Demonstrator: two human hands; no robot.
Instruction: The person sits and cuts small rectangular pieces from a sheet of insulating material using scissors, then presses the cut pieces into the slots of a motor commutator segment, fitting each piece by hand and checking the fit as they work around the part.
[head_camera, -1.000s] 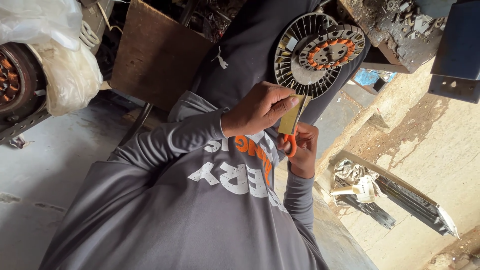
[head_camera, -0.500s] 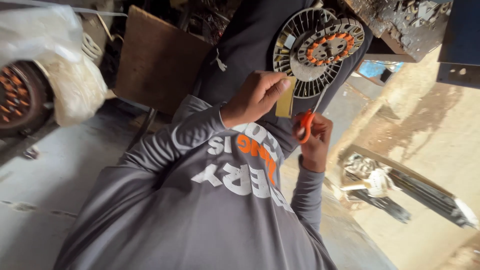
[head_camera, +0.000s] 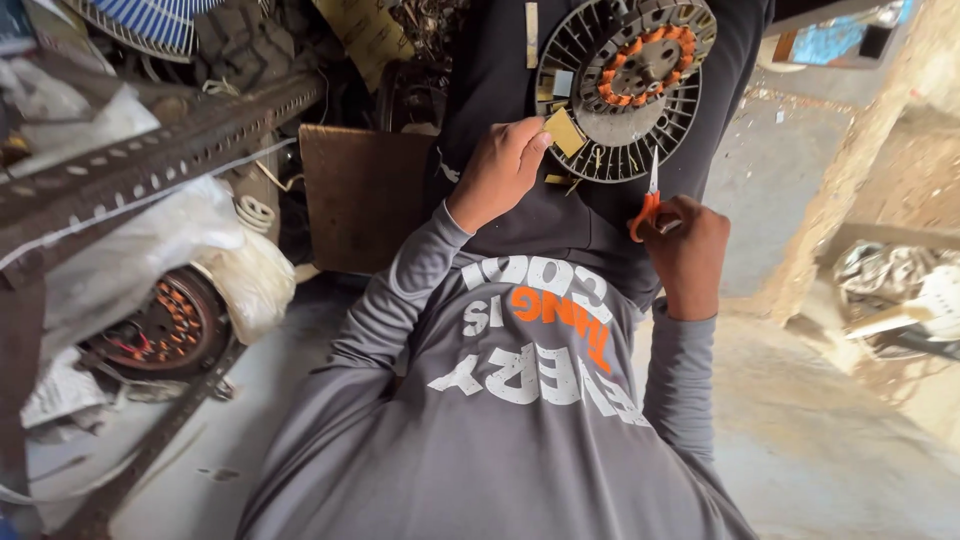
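While the left hand (head_camera: 500, 170) pinches a small yellowish paper strip (head_camera: 563, 131) against the round motor core (head_camera: 625, 85) resting on the lap, the right hand (head_camera: 690, 250) is closed round orange-handled scissors (head_camera: 648, 205), blades pointing up toward 12 o'clock at the core's lower rim; hands apart, one each side. Core sits at 1 o'clock in view, copper windings ringing its hub. Risk, as I judge it: blade tips sit close to the windings and the pinching fingers, so a slip could nick wire or skin; the strip could also slide out of its slot if the pinch loosens. Against half a second back: scissors raised closer to the rim, left fingers now at the strip's edge rather than covering it, view swung left so the metal rack (head_camera: 150, 160) and plastic bag (head_camera: 150, 260) at 9 o'clock fill more frame
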